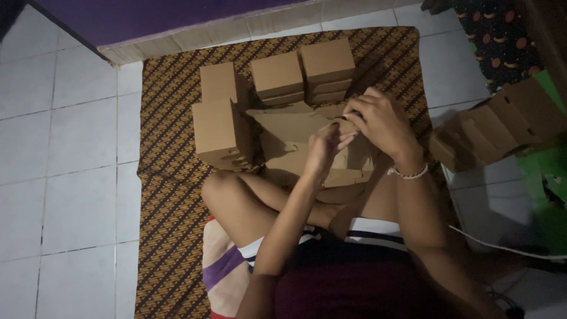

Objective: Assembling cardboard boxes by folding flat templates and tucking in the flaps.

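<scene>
Flat cardboard blank (295,127) lies on lap-side pile, over patterned mat (171,195), not yet folded into box. Left hand (323,147) pinches its edge; right hand (381,121) grips flap just beside. Folded boxes (277,74) stacked beyond: several done. More flat blanks (502,124) wait at right.

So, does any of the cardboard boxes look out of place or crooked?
Yes. The row of folded boxes on the right lies tilted on the tiled floor, off the patterned mat, while the other stacks stand straight on it. Both hands hold a flat cardboard piece.
</scene>
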